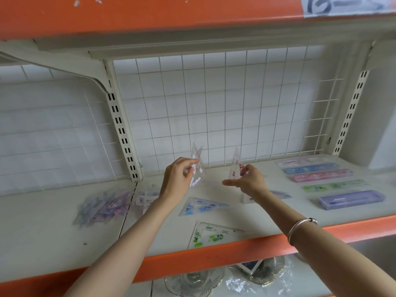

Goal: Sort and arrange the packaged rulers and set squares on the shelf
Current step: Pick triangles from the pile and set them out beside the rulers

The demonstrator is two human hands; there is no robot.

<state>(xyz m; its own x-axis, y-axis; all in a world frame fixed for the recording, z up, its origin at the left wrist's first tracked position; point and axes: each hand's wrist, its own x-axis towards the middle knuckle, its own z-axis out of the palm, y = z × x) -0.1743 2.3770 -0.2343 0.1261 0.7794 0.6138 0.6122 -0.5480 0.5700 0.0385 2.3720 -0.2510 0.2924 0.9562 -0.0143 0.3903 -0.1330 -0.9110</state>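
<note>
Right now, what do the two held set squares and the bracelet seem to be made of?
The white-printed set square, in the left hand: clear glossy plastic, probably; the wire grid behind shows through. The red-printed set square, in the right hand: the same clear plastic. The bracelet: polished silvery metal, judging by its sheen.

On the cream shelf (pixel 53 239) lie a pile of packets (pixel 102 206) at left, a blue set square (pixel 201 207), a green set square (pixel 212 234), and five ruler cases (pixel 321 175) at right.
</note>
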